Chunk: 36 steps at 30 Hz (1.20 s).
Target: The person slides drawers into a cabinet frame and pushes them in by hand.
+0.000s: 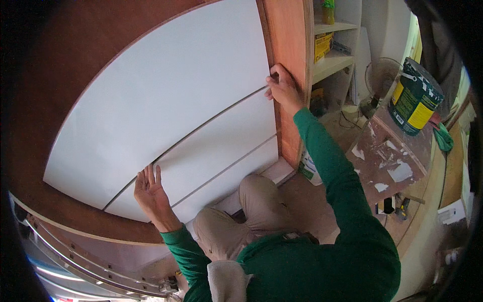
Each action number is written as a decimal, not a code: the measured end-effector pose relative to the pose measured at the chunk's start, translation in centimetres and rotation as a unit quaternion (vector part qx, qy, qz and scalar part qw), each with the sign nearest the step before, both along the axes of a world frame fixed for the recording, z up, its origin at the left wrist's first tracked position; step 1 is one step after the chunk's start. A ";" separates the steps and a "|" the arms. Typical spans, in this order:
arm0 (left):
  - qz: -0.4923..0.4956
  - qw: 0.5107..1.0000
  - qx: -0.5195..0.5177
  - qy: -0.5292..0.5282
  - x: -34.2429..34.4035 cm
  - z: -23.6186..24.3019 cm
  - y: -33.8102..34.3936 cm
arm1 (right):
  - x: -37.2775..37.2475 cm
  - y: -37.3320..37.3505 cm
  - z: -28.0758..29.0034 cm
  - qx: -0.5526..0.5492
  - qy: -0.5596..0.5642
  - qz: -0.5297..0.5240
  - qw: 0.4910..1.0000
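Large white panels lie in front of me in a reddish-brown wooden frame (288, 55), with narrow dark gaps between them. My left hand (152, 197) is at the gap between the upper white panel (171, 80) and the middle white panel (216, 143). Its palm is turned up and its fingers stretch out, the tips touching the panel edge. At the other end of this gap, beside the frame's right upright, my right hand (285, 89) has its fingers curled against the panel edge. Part of the fingertips is hidden there. A lower white panel (241, 168) lies nearer my knees.
On the right, a dark green paint bucket (415, 98) stands on a brown box (390, 158) flecked with white. A pale shelf unit (332, 63) and a fan (383, 75) are behind it. A curved metal rail (85, 259) runs at lower left. My bent knees (264, 196) are close to the panels.
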<state>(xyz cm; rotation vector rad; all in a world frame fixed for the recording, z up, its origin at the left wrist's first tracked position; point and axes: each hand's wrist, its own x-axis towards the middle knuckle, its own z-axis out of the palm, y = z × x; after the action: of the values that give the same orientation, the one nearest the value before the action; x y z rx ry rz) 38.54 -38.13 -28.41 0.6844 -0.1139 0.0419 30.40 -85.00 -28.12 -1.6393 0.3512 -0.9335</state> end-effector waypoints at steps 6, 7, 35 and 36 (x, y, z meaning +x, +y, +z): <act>-0.013 1.000 -0.023 -0.012 1.7 0.2 -0.9 | 0.4 -1.0 -0.7 -0.022 -0.057 -0.023 0.998; -0.019 1.000 -0.010 -0.015 1.6 -0.8 0.4 | 0.5 0.3 -2.4 -0.022 -0.055 -0.008 0.998; 0.166 0.968 0.188 -0.031 3.9 -2.7 -0.8 | 1.8 0.0 -3.2 0.013 -0.135 -0.052 0.989; 0.186 0.960 0.208 -0.020 4.0 -2.4 -1.2 | 2.1 -0.4 -3.4 -0.006 -0.146 -0.067 0.987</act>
<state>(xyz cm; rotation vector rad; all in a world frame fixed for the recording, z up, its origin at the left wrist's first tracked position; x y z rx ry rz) 42.51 -39.31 -30.79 1.1206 -0.0311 0.4027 32.48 -85.40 -31.53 -1.4764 0.2563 -1.2628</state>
